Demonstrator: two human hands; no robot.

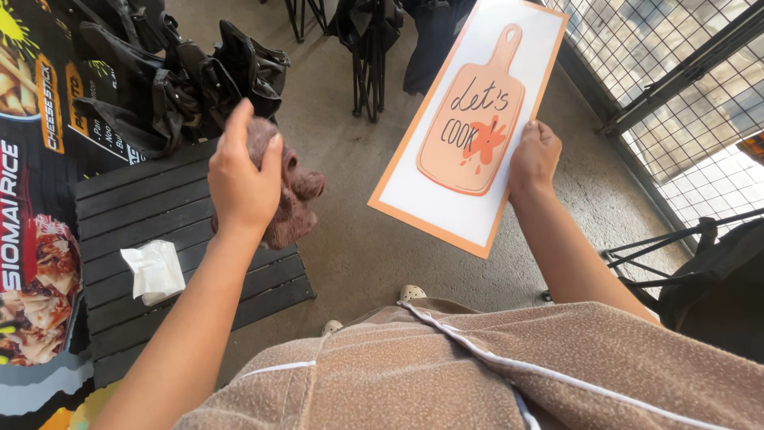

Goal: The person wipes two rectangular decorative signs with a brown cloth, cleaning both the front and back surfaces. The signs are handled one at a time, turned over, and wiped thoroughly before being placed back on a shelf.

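Left hand [243, 179]: we bunch the brown cloth [290, 195], fingers closed round it.
Right hand [533, 159]: we pinch the card [469, 119] by one edge.
Risk: card may tip beyond our thumb, slip.
Cloth: may drop, loose below our fist.

1. Card [469, 119]: stiff laminated sheet, smooth with a slight sheen, white face, orange border.
2. Rag [290, 195]: soft terry-like cloth, fuzzy, matt brown-pink.
3. Slatted table [151, 199]: dark plastic or painted wood slats, matt, faint grain.
4. Tissue [153, 271]: crumpled white paper, matt.
5. Floor [350, 239]: rough concrete.
6. Fence [676, 72]: metal wire mesh, dark metal frame.
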